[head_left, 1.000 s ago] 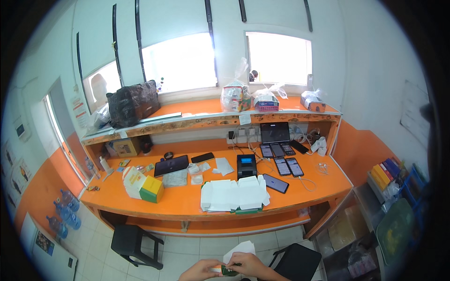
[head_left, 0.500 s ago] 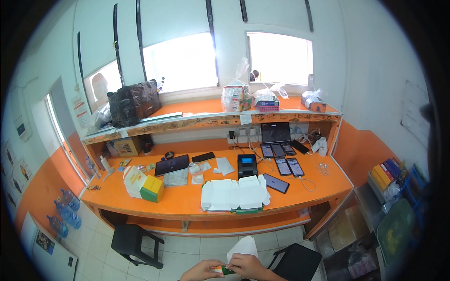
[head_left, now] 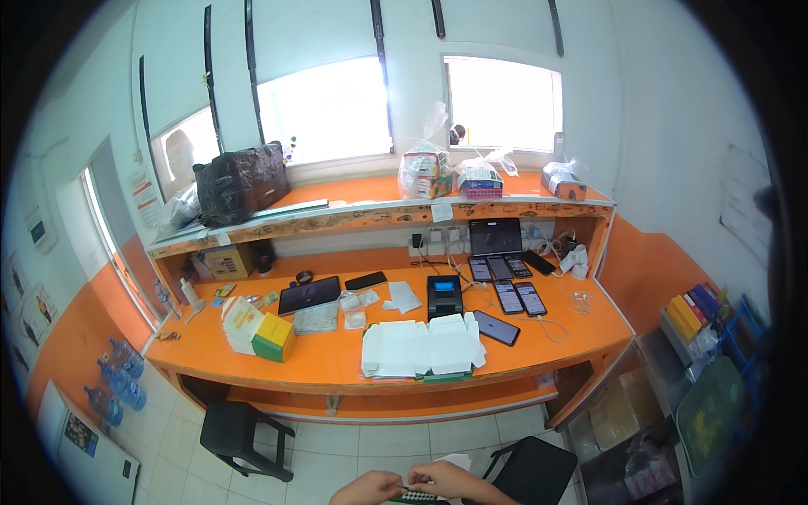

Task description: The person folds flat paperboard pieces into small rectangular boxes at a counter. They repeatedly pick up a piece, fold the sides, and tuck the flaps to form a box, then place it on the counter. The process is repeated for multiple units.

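At the lower edge, in front of the desk, my left hand (head_left: pixel 376 486) and my right hand (head_left: pixel 444 480) are close together, both closed on a folding carton (head_left: pixel 416 497). A green patterned part of it shows below my fingers, and a white flap (head_left: pixel 459 460) sticks out behind my right hand. The rest of the carton is hidden or out of frame. On the near desk edge lies a stack of flattened cartons (head_left: pixel 412 348), white side up with green edges. To the left stand several folded white, yellow and green cartons (head_left: pixel 257 330) in a row.
The orange desk (head_left: pixel 328 357) also bears a tablet (head_left: pixel 309 295), a small printer (head_left: pixel 443 296), several phones (head_left: pixel 497 328) and a laptop (head_left: pixel 495 239). A black stool (head_left: pixel 236 433) stands below left and a black chair (head_left: pixel 539 473) right beside me. Bagged goods (head_left: pixel 425 172) sit on the upper shelf.
The carton between my hands has been turned and lowered: its white flap, upright before, now mostly drops behind my right hand. The green patterned part shows more. My left hand has moved slightly right.
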`<control>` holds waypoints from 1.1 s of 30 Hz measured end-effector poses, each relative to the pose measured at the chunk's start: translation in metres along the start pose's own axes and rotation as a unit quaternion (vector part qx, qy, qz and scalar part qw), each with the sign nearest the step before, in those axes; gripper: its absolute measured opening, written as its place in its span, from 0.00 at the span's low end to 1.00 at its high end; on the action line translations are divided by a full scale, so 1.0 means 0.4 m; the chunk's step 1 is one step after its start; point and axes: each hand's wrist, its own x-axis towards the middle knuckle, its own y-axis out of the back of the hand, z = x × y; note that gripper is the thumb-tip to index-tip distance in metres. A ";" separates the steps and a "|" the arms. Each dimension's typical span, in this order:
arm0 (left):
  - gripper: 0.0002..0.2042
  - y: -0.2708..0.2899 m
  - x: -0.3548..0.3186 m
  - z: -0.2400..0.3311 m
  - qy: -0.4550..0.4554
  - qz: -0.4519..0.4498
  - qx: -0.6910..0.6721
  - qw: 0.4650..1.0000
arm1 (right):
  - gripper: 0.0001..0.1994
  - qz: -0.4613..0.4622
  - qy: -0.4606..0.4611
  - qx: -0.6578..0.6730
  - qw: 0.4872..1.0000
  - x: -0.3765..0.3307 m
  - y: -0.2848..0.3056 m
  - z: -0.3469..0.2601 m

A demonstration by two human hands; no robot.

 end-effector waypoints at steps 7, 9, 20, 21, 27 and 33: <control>0.13 0.046 -0.024 -0.058 -0.087 0.220 0.086 0.968 | 0.14 0.015 -0.020 -0.079 0.997 -0.038 0.083 0.003; 0.12 0.069 -0.031 -0.079 -0.115 0.275 0.112 0.948 | 0.13 0.008 -0.028 -0.062 0.998 -0.038 0.094 -0.001; 0.10 0.097 -0.025 0.012 -0.134 0.494 0.088 0.854 | 0.06 0.065 0.039 -0.004 0.997 -0.043 0.125 -0.021; 0.11 0.080 -0.021 0.033 -0.138 0.483 0.112 0.857 | 0.05 0.074 0.031 0.030 0.996 -0.043 0.124 -0.027; 0.09 0.013 0.042 0.059 -0.091 0.193 0.085 0.973 | 0.06 0.089 0.037 0.050 0.994 -0.041 0.125 -0.045; 0.06 0.035 0.040 0.037 -0.100 0.122 0.083 0.984 | 0.06 0.089 0.085 -0.017 0.992 -0.066 0.108 -0.065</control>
